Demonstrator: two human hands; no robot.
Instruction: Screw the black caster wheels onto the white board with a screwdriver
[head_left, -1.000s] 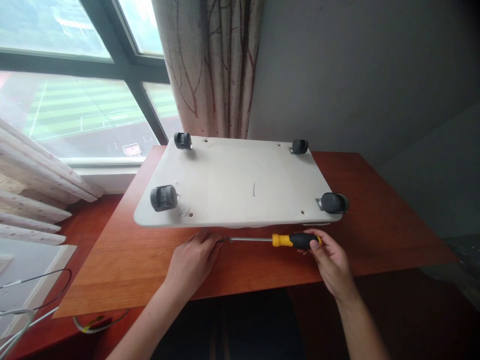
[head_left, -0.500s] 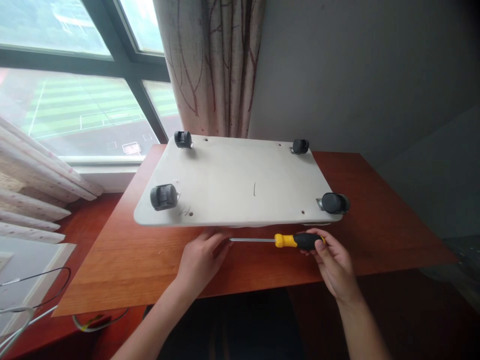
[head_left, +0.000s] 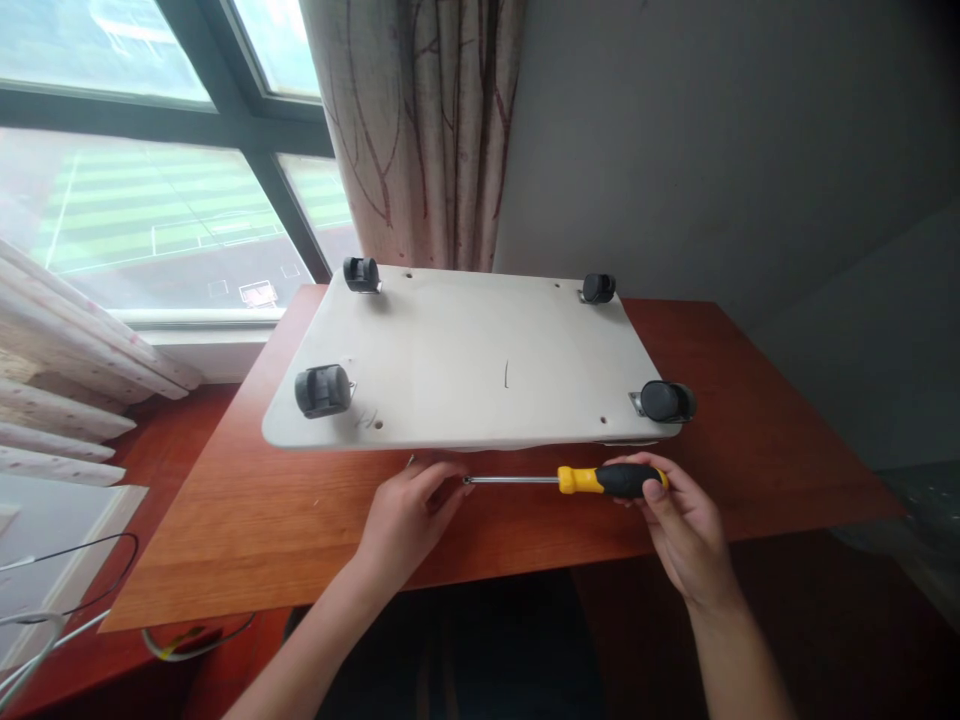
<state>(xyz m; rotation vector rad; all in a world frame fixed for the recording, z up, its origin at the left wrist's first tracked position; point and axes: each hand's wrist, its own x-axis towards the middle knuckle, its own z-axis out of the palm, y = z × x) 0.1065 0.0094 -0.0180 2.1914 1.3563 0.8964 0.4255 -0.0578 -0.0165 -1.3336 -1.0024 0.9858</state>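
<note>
A pale board (head_left: pixel 465 360) lies upside down on the red-brown table (head_left: pixel 285 520), with a black caster wheel at each corner; the nearest are one wheel at front left (head_left: pixel 322 390) and another at front right (head_left: pixel 664 401). My right hand (head_left: pixel 679 515) grips the black and yellow handle of a screwdriver (head_left: pixel 592 481), held level just in front of the board's near edge. The metal shaft points left to my left hand (head_left: pixel 409 510), whose fingers are pinched at the tip. Whatever they hold there is too small to make out.
A patterned curtain (head_left: pixel 420 130) hangs behind the board beside a large window (head_left: pixel 150 200). A grey wall stands at the back right. Cables (head_left: pixel 75 600) lie on the lower ledge at the left. The table's front edge runs just below my hands.
Both hands and the screwdriver have shifted a little to the right along the board's near edge. The board has not moved.
</note>
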